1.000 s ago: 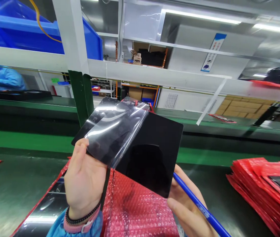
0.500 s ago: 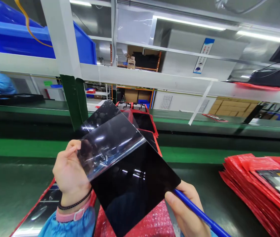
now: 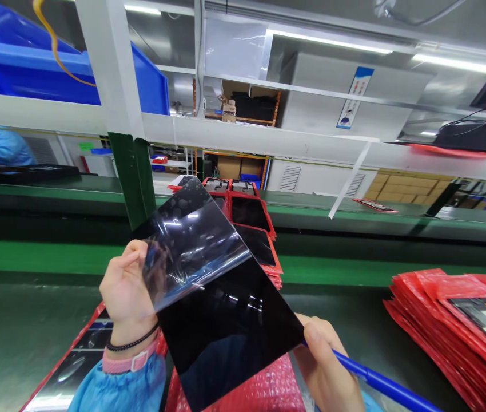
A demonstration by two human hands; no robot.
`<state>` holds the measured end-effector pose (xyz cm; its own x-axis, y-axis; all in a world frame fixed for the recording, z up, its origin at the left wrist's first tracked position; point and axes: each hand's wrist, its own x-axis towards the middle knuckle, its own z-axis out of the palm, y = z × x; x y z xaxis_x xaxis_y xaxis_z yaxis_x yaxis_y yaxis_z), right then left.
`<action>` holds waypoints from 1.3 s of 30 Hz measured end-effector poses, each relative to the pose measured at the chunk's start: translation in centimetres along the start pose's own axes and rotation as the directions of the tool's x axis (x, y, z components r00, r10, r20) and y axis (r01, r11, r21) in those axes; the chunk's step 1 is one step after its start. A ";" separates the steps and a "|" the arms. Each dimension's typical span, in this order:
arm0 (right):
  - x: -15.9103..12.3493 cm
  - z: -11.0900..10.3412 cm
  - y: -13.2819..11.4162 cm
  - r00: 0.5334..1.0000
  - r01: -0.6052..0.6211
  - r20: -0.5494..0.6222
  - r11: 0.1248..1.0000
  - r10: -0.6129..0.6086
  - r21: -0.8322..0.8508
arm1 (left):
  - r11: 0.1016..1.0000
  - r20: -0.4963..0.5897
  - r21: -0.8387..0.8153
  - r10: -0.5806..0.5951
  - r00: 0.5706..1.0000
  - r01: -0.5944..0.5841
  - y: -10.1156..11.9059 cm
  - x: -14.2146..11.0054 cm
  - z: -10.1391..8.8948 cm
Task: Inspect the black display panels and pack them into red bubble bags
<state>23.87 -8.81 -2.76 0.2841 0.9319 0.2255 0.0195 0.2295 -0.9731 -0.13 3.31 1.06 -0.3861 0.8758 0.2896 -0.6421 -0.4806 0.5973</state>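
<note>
My left hand [image 3: 126, 283] pinches the edge of a clear protective film [image 3: 195, 246], which is folded back over the upper half of a black tablet screen [image 3: 230, 337]. The lower half shows bare, glossy black, with lamp reflections. At the screen's right corner my right hand [image 3: 326, 360] grips it, the thumb on top. A blue pen [image 3: 380, 386] lies in that same hand and points away to the lower right. Red bubble-wrap bags [image 3: 264, 389] lie beneath the tilted screen.
Stacked red bags with device parts [image 3: 440, 320] stand at the right. Behind the screen, more black screens on red wrap [image 3: 251, 214] form a row. Film-covered panels [image 3: 71, 372] lie at lower left. A white post [image 3: 112, 63] rises beyond, and a blue-sleeved person [image 3: 3, 146] sits far left.
The screen has shifted slightly left and turned a little steeper in my hands. My right thumb has moved onto its corner, and the pen slants flatter. The film's folded edge has tilted less.
</note>
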 end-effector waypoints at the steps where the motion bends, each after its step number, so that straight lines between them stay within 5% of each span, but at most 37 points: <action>1: 0.1 0.1 -0.2 0.999 -0.045 -0.005 0.998 0.046 0.037 | 1.000 0.016 -0.002 0.005 1.000 -0.005 -0.2 0.1 -0.1; 5: 0.3 0.7 -1.4 0.982 -0.190 0.018 0.969 0.189 0.155 | 0.998 0.017 0.029 0.050 0.999 -0.050 -0.3 0.2 0.2; 10: 0.7 1.1 -2.1 0.970 -0.242 0.032 0.968 0.241 0.068 | 0.985 0.021 0.126 0.119 0.993 -0.120 -0.1 -0.5 0.7; 16: 1.2 1.4 -1.9 0.985 -0.172 -0.010 0.984 0.173 0.051 | 0.988 0.114 0.121 -0.114 0.987 0.100 0.0 -2.3 1.5; 21: 0.6 1.8 -2.8 0.990 -0.143 0.000 0.987 0.143 0.070 | 0.983 0.164 0.154 -0.129 0.978 0.104 0.1 -3.2 2.0; 27: 0.8 2.1 -3.8 0.963 -0.101 0.261 0.990 0.072 0.098 | 0.981 0.179 0.176 -0.112 0.977 0.080 0.0 -3.4 2.0; 32: 1.9 1.9 -3.7 0.937 -0.024 0.348 0.995 -0.012 0.101 | 0.982 0.174 0.181 -0.095 0.980 0.063 -0.4 -3.4 1.8; 36: 1.4 1.9 -2.7 0.966 0.035 0.252 0.992 -0.065 0.122 | 0.981 0.182 0.187 -0.080 0.980 0.046 -0.8 -3.4 1.7; 39: 0.6 1.9 -1.1 0.961 0.261 0.094 0.965 -0.259 -0.009 | 0.982 0.245 0.190 -0.064 0.968 0.017 -1.1 -3.4 1.7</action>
<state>22.18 -7.98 -1.51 0.1780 0.8629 0.4731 0.1017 0.4620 -0.8810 3.01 0.89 0.71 -0.1706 0.8890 0.4250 -0.5109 -0.4486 0.7333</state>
